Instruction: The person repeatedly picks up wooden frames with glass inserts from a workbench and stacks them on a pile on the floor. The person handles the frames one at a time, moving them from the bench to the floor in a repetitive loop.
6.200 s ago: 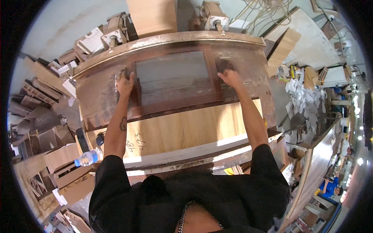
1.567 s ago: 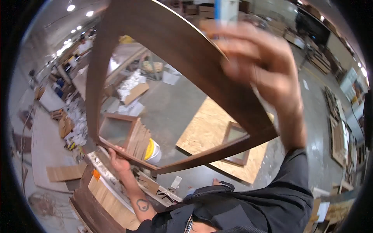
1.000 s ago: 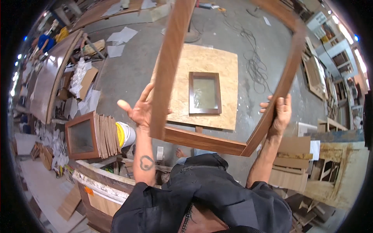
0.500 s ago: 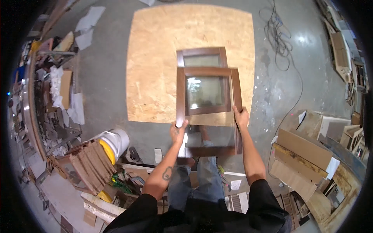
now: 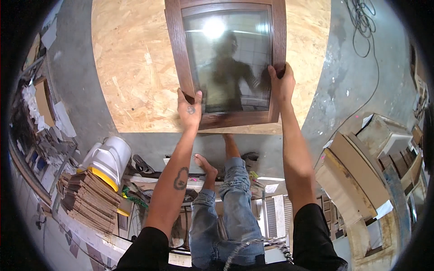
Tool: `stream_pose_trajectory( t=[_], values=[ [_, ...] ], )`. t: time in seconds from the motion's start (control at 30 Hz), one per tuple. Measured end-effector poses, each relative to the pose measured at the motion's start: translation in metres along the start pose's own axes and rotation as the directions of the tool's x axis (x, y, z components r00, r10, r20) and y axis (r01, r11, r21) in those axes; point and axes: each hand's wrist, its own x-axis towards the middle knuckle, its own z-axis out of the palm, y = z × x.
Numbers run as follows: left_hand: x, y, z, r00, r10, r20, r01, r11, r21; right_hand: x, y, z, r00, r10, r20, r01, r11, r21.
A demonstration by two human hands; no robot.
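A dark brown wooden frame with a glass pane point(image 5: 230, 63) lies over, or just above, a sheet of pressed-strand board point(image 5: 135, 67); I cannot tell whether it touches. My left hand point(image 5: 190, 110) grips its left side near the lower corner, thumb on the face. On the opposite side, somewhat higher up, my right hand point(image 5: 282, 83) clasps the edge with its fingers wrapped round. Light and a dark silhouette reflect in the glass. The frame's far end runs out of view, and any second frame beneath it is hidden.
A white bucket with a yellow rim point(image 5: 113, 158) lies tilted at left by a stack of brown corrugated sheets point(image 5: 90, 198). Cardboard pieces point(image 5: 357, 171) and wood scraps pile up at right. A dark cable point(image 5: 361, 27) coils on the grey floor at the far right.
The framed glass panel has moved away from my body, out over the board, and lies flatter. The smaller-looking frame on the board is now covered. My view has come closer to the board.
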Motion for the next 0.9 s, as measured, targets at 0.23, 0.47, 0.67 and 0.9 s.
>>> stream_pose_trajectory(
  t=[0.23, 0.47, 0.67, 0.9],
  values=[
    [-0.012, -0.005, -0.006, 0.992, -0.112, 0.059, 0.106, 0.991, 0.086, -0.014, -0.009, -0.011, 0.994, 0.022, 0.106, -0.027, 0.999, 0.048],
    [-0.017, 0.005, -0.002, 0.998, -0.016, 0.063, 0.023, 0.994, -0.102, -0.015, -0.003, -0.017, 0.999, 0.03, 0.025, -0.03, 1.0, 0.009],
    [-0.02, -0.012, -0.015, 0.981, -0.124, 0.151, 0.135, 0.989, -0.068, -0.02, 0.019, 0.02, 1.0, 0.008, 0.009, -0.009, 0.999, 0.032],
    [-0.016, -0.042, -0.011, 0.912, 0.003, 0.411, 0.044, 0.993, -0.105, -0.035, 0.024, -0.006, 0.985, 0.167, 0.032, -0.166, 0.986, -0.033]
  ],
)
